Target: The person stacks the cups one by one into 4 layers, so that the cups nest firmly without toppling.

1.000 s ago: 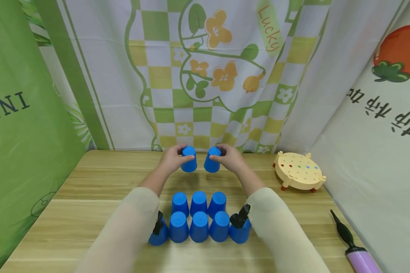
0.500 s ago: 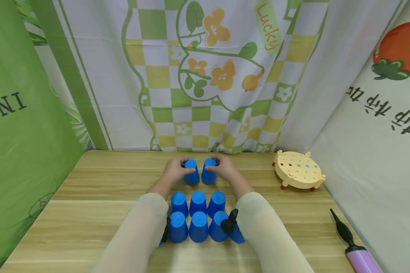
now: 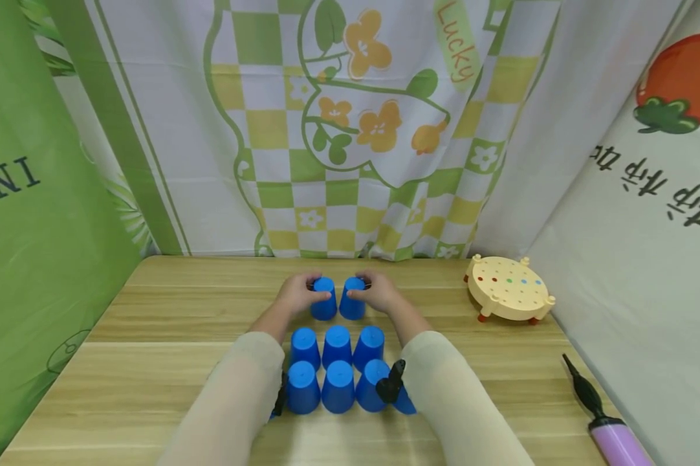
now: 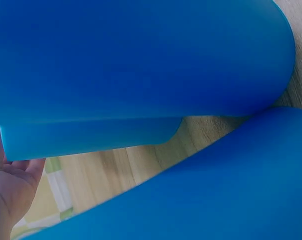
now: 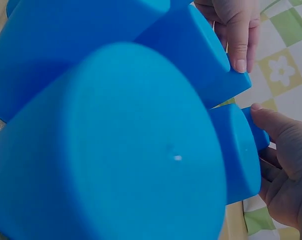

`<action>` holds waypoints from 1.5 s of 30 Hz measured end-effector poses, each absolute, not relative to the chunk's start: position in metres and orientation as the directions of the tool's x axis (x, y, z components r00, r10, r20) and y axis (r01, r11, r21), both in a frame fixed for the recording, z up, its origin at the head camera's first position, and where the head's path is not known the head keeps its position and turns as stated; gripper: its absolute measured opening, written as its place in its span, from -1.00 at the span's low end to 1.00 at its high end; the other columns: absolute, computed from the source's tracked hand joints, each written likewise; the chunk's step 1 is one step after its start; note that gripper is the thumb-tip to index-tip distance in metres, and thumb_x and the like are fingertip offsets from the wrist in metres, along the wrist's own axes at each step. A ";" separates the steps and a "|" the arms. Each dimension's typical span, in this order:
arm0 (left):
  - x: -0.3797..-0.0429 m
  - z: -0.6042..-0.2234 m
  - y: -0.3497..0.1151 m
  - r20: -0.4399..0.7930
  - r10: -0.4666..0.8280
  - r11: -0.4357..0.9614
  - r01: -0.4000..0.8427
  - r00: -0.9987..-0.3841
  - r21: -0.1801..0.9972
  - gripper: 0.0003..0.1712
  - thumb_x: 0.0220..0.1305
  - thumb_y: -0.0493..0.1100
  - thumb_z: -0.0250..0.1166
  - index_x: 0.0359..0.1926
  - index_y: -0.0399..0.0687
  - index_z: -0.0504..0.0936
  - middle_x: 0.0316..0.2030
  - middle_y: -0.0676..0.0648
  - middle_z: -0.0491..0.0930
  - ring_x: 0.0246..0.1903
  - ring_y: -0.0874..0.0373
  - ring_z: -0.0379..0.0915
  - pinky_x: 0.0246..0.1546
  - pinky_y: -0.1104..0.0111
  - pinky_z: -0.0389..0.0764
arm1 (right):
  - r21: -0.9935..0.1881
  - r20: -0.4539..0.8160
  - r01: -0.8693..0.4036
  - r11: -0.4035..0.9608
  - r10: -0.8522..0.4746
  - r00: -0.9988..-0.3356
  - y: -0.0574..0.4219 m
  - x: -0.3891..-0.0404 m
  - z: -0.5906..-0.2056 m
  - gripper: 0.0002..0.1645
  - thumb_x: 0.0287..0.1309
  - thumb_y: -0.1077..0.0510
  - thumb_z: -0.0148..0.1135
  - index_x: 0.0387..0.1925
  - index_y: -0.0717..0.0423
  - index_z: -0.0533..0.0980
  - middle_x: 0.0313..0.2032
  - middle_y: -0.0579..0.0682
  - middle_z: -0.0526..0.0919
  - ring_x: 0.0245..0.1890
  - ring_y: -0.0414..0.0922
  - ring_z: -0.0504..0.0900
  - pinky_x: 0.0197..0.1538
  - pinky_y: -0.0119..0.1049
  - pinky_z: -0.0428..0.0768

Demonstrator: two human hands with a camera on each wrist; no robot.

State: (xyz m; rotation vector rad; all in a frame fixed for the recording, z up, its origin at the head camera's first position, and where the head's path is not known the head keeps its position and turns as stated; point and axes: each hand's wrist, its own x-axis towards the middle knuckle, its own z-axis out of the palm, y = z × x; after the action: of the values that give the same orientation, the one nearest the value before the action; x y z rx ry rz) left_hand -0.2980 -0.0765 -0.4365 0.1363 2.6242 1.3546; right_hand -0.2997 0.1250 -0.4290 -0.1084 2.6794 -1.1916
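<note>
The place looks like a small nook closed in by hanging cloth, homely in its decoration, though whether it lies within a home cannot be told. At the back, a white curtain (image 3: 178,194) carries green and yellow checks, orange flowers and the word "Lucky". A green cloth (image 3: 47,272) hangs on the left, and a white cloth (image 3: 629,278) with a red fruit and dark characters on the right. The wood-grain surface (image 3: 123,375) between them bears blue cups (image 3: 338,391), a round cream stand (image 3: 510,288) on short legs and a purple-and-black pump (image 3: 616,441).
</note>
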 end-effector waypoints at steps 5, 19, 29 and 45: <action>-0.298 -0.435 -0.077 -0.123 0.193 0.575 0.011 -0.973 0.818 -0.28 0.29 -0.10 0.33 0.38 -0.25 0.32 0.31 -0.29 0.41 0.32 -0.19 0.33 0.34 0.01 0.39 | -0.740 -0.164 0.000 0.672 -0.181 -0.970 0.124 -0.299 -0.429 -0.26 0.25 -0.02 0.29 0.38 0.12 0.32 0.30 0.23 0.44 0.31 0.16 0.42 0.29 0.06 0.48; -0.294 -0.418 -0.113 -0.086 0.295 0.541 0.092 -0.952 0.836 -0.16 0.26 -0.04 0.35 0.46 -0.10 0.20 0.37 -0.30 0.31 0.35 -0.24 0.26 0.29 -0.06 0.43 | -0.777 -0.126 -0.055 0.627 -0.242 -0.962 0.149 -0.289 -0.417 -0.27 0.26 -0.05 0.27 0.40 0.03 0.30 0.38 0.21 0.34 0.34 0.21 0.37 0.28 0.08 0.48; -0.268 -0.420 -0.139 -0.056 0.404 0.502 0.171 -0.913 0.848 -0.10 0.21 -0.02 0.41 0.45 -0.17 0.20 0.34 -0.34 0.34 0.29 -0.26 0.34 0.20 -0.04 0.52 | -0.787 -0.055 -0.157 0.597 -0.321 -0.945 0.174 -0.258 -0.409 -0.30 0.25 -0.01 0.29 0.36 0.11 0.34 0.30 0.18 0.45 0.29 0.19 0.44 0.28 0.10 0.48; -0.220 -0.445 -0.148 -0.083 0.513 0.442 0.180 -0.854 0.879 -0.22 0.25 -0.05 0.38 0.38 -0.25 0.31 0.28 -0.35 0.41 0.24 -0.23 0.38 0.24 -0.05 0.48 | -0.834 -0.092 -0.157 0.528 -0.415 -0.905 0.185 -0.218 -0.433 -0.37 0.20 0.00 0.34 0.25 0.12 0.45 0.24 0.20 0.51 0.22 0.13 0.50 0.27 0.06 0.49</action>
State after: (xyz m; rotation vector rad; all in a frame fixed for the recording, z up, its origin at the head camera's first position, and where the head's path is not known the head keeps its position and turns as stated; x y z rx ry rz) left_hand -0.2200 -0.1478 -0.4449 0.5914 2.3606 1.3782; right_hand -0.2177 0.1854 -0.4326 -0.4789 2.4909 -1.3179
